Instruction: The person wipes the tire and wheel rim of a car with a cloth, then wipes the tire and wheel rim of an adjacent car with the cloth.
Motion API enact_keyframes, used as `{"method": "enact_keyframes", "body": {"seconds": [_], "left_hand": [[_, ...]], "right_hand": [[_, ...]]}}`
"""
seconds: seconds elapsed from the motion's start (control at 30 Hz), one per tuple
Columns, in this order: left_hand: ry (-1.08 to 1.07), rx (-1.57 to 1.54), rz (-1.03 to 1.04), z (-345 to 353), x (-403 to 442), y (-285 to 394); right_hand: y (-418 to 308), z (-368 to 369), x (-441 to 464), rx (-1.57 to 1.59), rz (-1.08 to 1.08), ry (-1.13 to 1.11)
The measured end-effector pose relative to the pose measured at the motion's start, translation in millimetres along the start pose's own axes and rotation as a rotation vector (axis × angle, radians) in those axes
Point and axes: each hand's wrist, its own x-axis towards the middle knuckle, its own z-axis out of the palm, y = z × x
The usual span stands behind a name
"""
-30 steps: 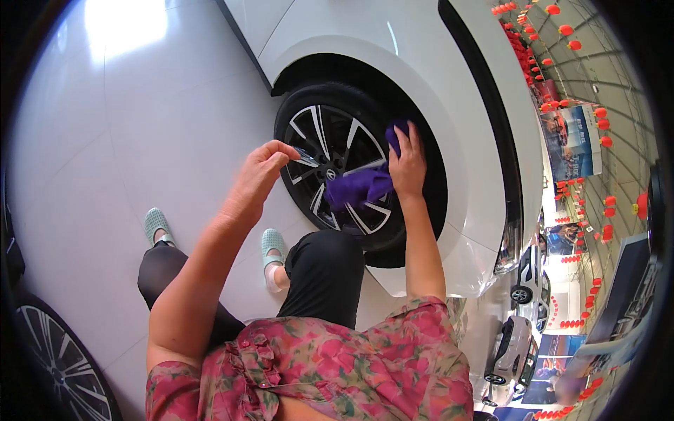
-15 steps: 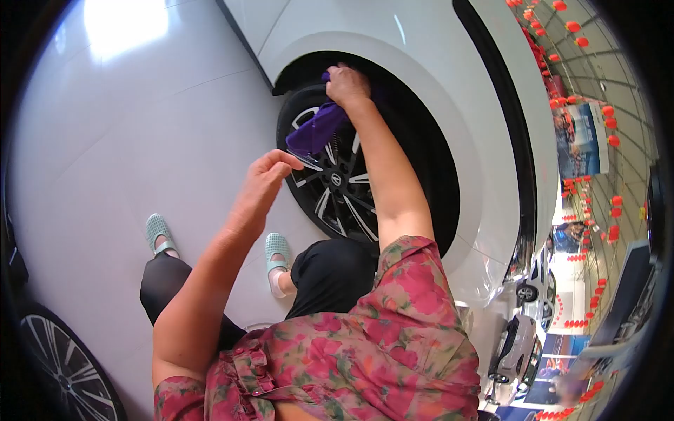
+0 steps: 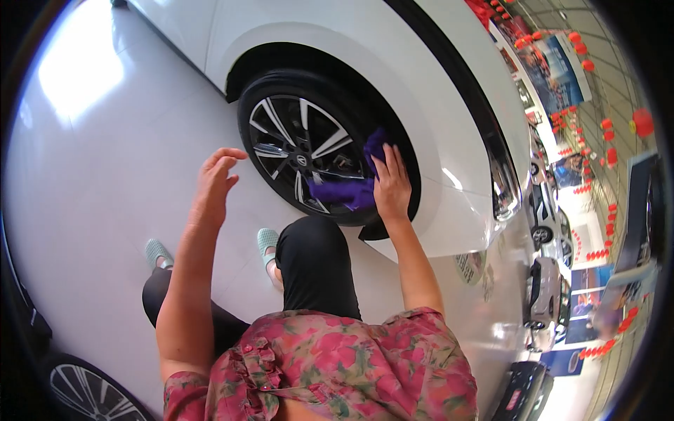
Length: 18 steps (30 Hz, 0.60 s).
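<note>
My right hand presses a purple cloth to the tyre at the right side of the wheel, its fingers laid along the bunched top. The rest of the cloth hangs across the lower spokes of the black and silver rim. To the left of the wheel, my left hand is in the air over the floor, holding nothing. Its fingers are loosely bent, and the thumb stands apart from them. The wheel sits in the arch of a white car.
Another car's wheel is at the lower left. The pale tiled floor reflects bright light. Several parked cars, such as a silver one, and red lanterns are on the right. My knee is close below the tyre.
My right hand has gone with the purple cloth from the tyre's top round to its right side. My left hand has shifted slightly left, and the view has turned.
</note>
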Motion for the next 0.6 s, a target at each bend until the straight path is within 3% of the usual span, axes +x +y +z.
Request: {"method": "enact_keyframes", "body": {"seconds": [0.13, 0.3, 0.53, 0.6], "left_hand": [[0.038, 0.011, -0.017, 6.7, -4.6, 4.2], [0.021, 0.079, -0.013, 2.6, -10.6, 5.1], [0.023, -0.013, -0.038, -7.5, -4.2, 12.3], [0.023, -0.022, -0.029, -3.9, -2.7, 16.1]], "right_hand": [[27.3, 3.9, -89.9, 0.013, 0.046, -0.095], [25.3, -1.9, -123.7, 0.143, 0.131, -0.038], [8.5, -10.7, -43.0, 0.291, 0.232, 0.163], [4.1, 2.5, 2.0, 0.395, 0.160, 0.183]]}}
